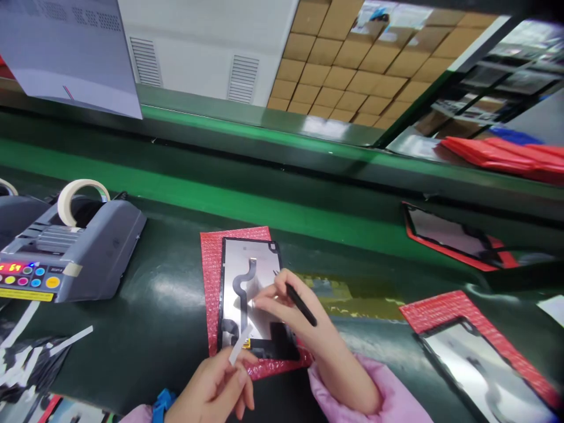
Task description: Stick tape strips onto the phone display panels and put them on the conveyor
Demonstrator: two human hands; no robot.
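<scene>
A tablet screen panel [264,264] lies back side up on a red bubble-wrap sheet [211,276]; a dark curved flex cable [243,296] runs down its silvery back. My left hand [218,382] pinches a short white tape strip [239,346] over the panel's lower edge. Above the panel's right half, my right hand [295,308] has a black pen-like tool [302,304] tucked between its fingers, its thin tip pointing to the upper left. The thumb and index fingertip of that hand come together near the cable; whether anything small is between them cannot be made out.
On the left stands a grey tape dispenser [101,247] with a tape roll [68,202]; loose white strips [26,364] lie below it. More panels rest at right, one near [484,364] and one farther back [449,229]. A green ledge [176,188] runs behind.
</scene>
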